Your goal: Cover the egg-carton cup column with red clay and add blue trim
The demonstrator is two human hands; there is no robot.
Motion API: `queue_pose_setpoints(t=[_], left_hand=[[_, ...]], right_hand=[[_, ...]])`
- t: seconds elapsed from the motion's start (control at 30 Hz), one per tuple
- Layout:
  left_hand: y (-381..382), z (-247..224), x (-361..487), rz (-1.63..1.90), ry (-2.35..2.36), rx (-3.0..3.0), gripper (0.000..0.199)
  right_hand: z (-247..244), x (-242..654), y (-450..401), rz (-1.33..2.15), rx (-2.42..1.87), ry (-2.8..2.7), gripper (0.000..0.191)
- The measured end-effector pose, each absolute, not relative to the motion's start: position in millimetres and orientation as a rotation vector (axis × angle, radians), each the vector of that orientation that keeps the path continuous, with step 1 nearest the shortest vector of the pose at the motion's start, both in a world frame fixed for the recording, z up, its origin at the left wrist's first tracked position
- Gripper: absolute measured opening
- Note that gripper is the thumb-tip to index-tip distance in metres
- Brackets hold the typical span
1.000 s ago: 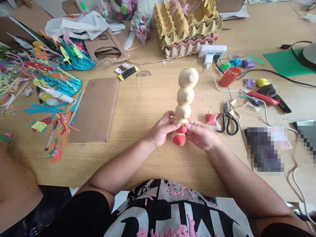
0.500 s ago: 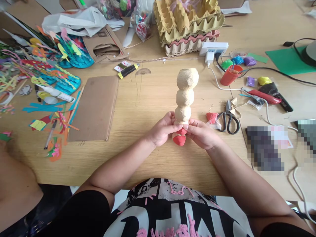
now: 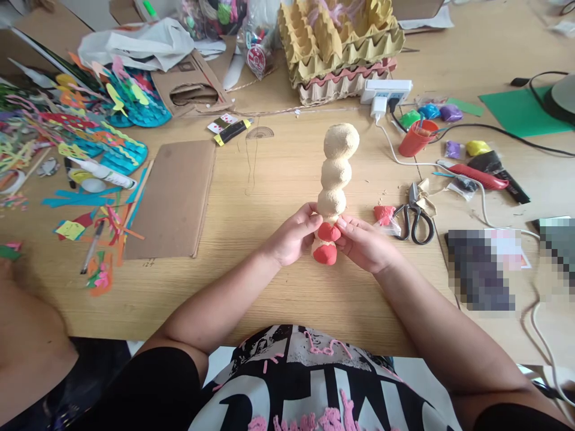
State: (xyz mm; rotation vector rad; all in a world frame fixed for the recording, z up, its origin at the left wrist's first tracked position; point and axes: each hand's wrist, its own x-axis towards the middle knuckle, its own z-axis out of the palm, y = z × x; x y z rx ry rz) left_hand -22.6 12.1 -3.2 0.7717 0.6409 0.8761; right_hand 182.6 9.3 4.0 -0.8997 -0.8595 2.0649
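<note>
- Thumbs (image 3: 313, 224) just eased off the upper red patch (image 3: 329, 231), so way more of it shows
- left hand (image 3: 291, 238), right hand (image 3: 366, 244): fingers gripping beige stack (image 3: 336, 174) toward 6 o'clock

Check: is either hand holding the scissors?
No, the scissors lie on the table while the left hand and right hand hold the beige-and-red piece.

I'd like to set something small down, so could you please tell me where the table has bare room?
There is room between the cardboard sheet and the left hand, and beyond the green sheet, right of the egg trays. It is crowded left, around the blue paper strips, and right, around the scissors and orange cup.
</note>
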Motion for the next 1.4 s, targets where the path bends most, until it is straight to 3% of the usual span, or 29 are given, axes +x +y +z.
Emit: queue_pose_setpoints(t=[0.4, 1.4], left_hand=[[12.0, 0.1, -22.3, 0.957, 0.713, 0.739, 0.068], [11.6, 7.8, -18.5, 0.979, 0.856, 0.729, 0.068]], right_hand=[[1.9, 187.6, 9.8, 2.057, -0.868, -0.955, 0.045], [2.2, 174.9, 8.0, 1.877, -0.92, -1.061, 0.057]])
